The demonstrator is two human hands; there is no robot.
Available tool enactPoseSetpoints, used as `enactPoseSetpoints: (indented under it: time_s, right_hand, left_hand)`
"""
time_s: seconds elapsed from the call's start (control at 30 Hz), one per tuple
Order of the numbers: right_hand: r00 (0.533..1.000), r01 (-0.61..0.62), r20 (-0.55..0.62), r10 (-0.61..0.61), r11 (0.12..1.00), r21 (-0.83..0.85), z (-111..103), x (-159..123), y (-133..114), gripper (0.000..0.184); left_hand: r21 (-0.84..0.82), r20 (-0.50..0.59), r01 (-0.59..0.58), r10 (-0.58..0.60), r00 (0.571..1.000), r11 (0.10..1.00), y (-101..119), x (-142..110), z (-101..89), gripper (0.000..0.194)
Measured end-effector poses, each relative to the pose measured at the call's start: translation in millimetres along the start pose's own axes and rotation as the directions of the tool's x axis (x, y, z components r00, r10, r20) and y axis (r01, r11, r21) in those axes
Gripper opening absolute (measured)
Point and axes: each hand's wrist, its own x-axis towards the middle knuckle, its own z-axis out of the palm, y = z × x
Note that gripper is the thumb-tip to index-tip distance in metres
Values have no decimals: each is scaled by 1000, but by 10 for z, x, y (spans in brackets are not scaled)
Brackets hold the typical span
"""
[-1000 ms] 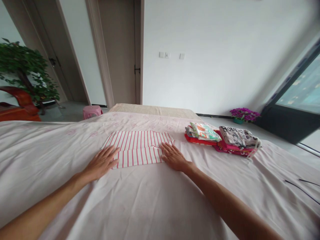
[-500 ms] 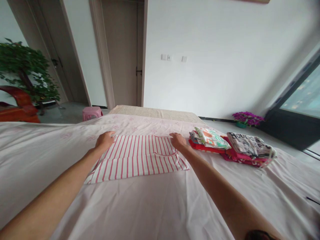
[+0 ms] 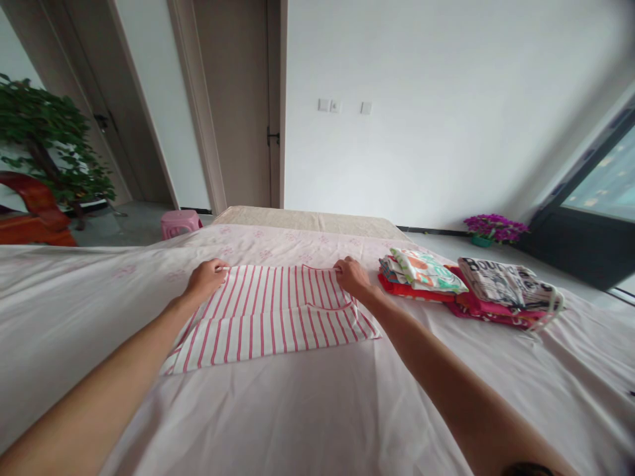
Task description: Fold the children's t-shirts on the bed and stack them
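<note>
Two bare hands, one garment between them. The white cloth garment with thin red stripes (image 3: 268,320) lies folded on a pale pink flowered sheet (image 3: 278,423), in front of the person, left of two stacks. Count of garments being handled: one.

Left hand (image 3: 207,279): fingers and thumb closed, pinching the garment's far left corner. Right hand (image 3: 351,276): closed likewise, pinching the far right corner. The hands stand well apart, the striped far edge running between them. Near edge lies on the sheet, slanting a little.

Folded-clothes stacks, two, side by side near the right hand. First: white cloth with orange and green print (image 3: 429,270) on top, red cloth (image 3: 417,291) beneath. Second: pale cloth with black lettering (image 3: 503,281) on top, magenta cloth (image 3: 481,307) beneath; one whitish cord loop (image 3: 558,305) hangs at its right end. Layers within the stacks overlap too closely to count.

Beyond the sheet: one pink plastic stool (image 3: 180,223), two grey-brown doors (image 3: 238,99), three square white wall plates (image 3: 366,108), one potted bunch of purple flowers (image 3: 499,227).
</note>
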Motion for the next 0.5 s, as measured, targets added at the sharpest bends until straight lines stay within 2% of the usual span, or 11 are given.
enactPoseSetpoints:
  time_s: [0.1, 0.23, 0.33, 0.5]
  right_hand:
    - [994, 47, -106, -35, 992, 118, -13, -280, 126, 27]
    - [990, 129, -77, -115, 969, 210, 30, -550, 237, 24]
    - [992, 117, -77, -103, 969, 215, 8, -582, 254, 26]
    - [983, 107, -171, -69, 969, 225, -109, -559, 271, 24]
  left_hand:
    - [-156, -26, -95, 92, 995, 983, -194, -231, -86, 36]
    - [-151, 38, -219, 227, 973, 964, -417, -478, -105, 26]
    - [-134, 54, -223, 232, 971, 966, -429, -551, -122, 25]
    - [-134, 7, -232, 235, 972, 963, -399, -606, -181, 25]
